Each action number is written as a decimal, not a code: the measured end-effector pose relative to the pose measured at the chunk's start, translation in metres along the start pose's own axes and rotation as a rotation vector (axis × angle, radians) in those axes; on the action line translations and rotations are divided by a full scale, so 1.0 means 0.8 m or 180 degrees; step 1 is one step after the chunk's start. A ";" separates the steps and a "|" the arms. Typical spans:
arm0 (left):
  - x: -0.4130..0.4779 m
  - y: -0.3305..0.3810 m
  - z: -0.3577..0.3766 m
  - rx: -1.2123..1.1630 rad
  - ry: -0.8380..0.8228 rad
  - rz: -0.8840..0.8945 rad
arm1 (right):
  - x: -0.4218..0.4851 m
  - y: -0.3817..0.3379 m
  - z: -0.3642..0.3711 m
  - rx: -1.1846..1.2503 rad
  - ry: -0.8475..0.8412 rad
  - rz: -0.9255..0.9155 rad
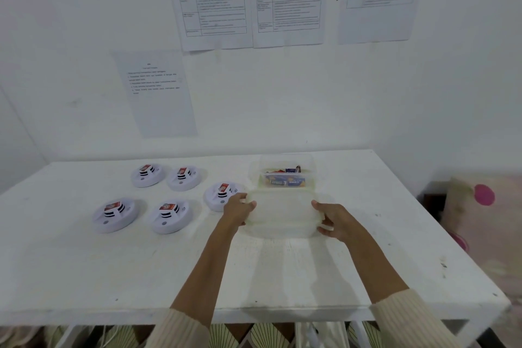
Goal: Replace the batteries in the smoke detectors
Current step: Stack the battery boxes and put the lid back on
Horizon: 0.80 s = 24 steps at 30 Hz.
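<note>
Five white smoke detectors [114, 215] lay face-up on the left half of the white table [84, 263], two in the back row and three nearer the front edge, well apart from one another. Each carried a small red-labelled block [113, 205] on its raised, black-striped centre. The rightmost detector [219, 195] sat just beside the left hand [238, 210] and was partly covered by it. That hand grasped the left end of a translucent plastic container [282, 215], with the thumb on top and the fingers curled under the rim. The container lay centre-table, directly in front of the person; whether it rested on the surface or was raised could not be determined. Behind it, touching or very nearly so, stood an open clear tub [310, 169] holding batteries [286, 182] with blue and yellow wrappers. The right hand [332, 220] grasped the container's right end in like manner, fingers wrapped round the edge. Both forearms were bare below cream ribbed sleeves [401, 316]. Printed sheets [156, 90] were fixed to the wall above. A pale cushion with pink dots [474, 206] stood past the table's right edge.
</note>
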State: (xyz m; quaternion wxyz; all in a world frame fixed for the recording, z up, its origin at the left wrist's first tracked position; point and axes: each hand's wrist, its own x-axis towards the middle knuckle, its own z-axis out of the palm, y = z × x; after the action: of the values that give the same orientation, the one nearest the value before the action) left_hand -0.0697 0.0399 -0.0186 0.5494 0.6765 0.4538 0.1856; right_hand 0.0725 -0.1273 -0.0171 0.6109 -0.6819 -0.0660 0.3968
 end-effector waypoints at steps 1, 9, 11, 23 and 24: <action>0.000 0.000 0.001 0.0051 0.0016 0.0045 | 0.003 -0.001 0.001 -0.0150 0.0201 -0.0158; -0.002 0.004 0.007 0.1035 0.0335 0.0359 | 0.007 0.003 0.014 -0.2644 0.1210 -0.1159; -0.003 0.005 0.008 0.1060 0.0283 0.0339 | 0.007 0.000 0.015 -0.2415 0.1122 -0.1165; -0.012 0.009 0.008 0.1025 0.0154 0.0262 | 0.010 -0.016 0.005 -0.1656 0.0857 -0.0784; -0.013 0.009 0.008 0.1015 0.0166 0.0261 | 0.009 -0.018 0.003 -0.1487 0.0743 -0.0666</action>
State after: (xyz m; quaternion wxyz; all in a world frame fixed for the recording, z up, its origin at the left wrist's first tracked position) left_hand -0.0674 0.0277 -0.0112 0.4151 0.7681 0.4636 0.1510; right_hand 0.0815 -0.1175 -0.0076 0.4783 -0.8348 -0.1549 0.2244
